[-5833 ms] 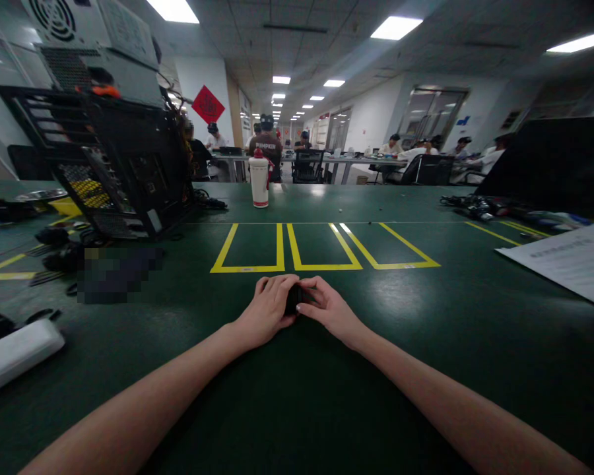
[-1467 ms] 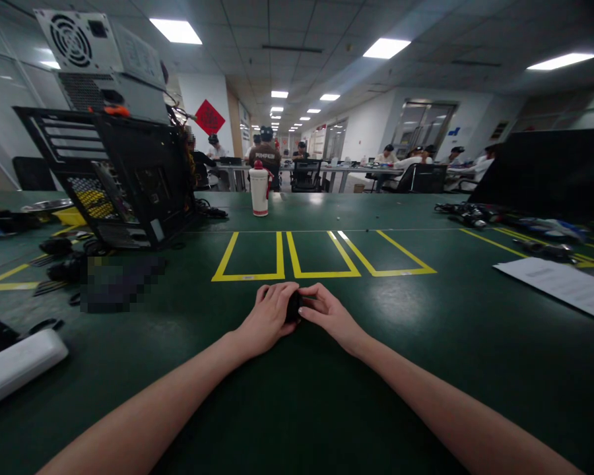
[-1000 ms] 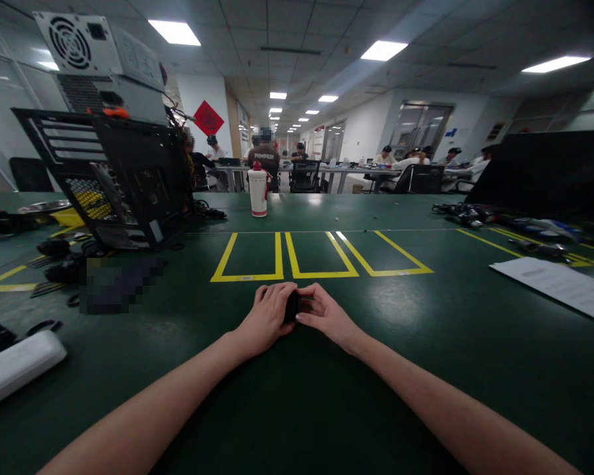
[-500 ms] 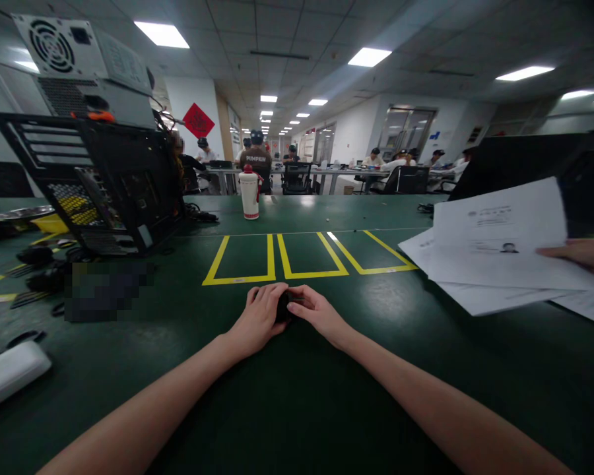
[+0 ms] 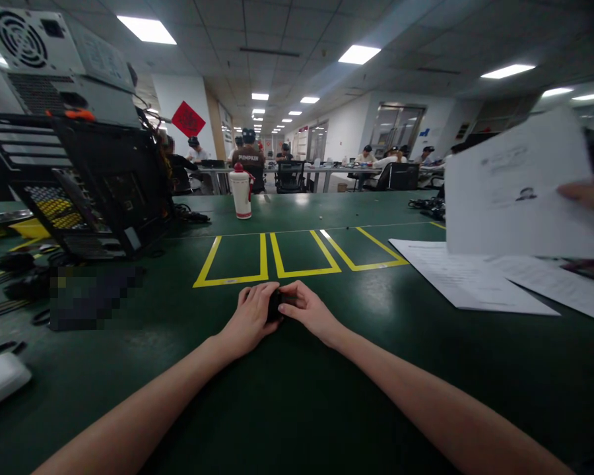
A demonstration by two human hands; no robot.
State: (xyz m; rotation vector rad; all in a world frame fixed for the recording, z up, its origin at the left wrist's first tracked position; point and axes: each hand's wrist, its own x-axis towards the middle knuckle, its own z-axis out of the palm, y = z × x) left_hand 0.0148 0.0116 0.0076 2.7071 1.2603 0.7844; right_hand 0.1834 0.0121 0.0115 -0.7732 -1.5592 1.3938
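A small black object point(image 5: 274, 307), rounded and mostly covered by fingers, rests low over the green table between my hands; its kind cannot be made out. My left hand point(image 5: 250, 315) is wrapped over its left side and top. From the right, the thumb and fingertips of my right hand point(image 5: 307, 310) close on its edge. Just beyond my hands, yellow tape point(image 5: 235, 281) marks out three open-ended boxes on the tabletop.
An open computer case point(image 5: 89, 185) with power supplies point(image 5: 54, 46) on top stands at left, near black cables. A white cup point(image 5: 241, 192) stands at the back. At right another person's hand point(image 5: 589, 201) holds up a paper sheet point(image 5: 519, 191) above other papers point(image 5: 465, 277).
Another person's hand has come in at right and lifted papers; one sheet is now raised while others lie on the table. My view has turned slightly right. My hands keep their grip.
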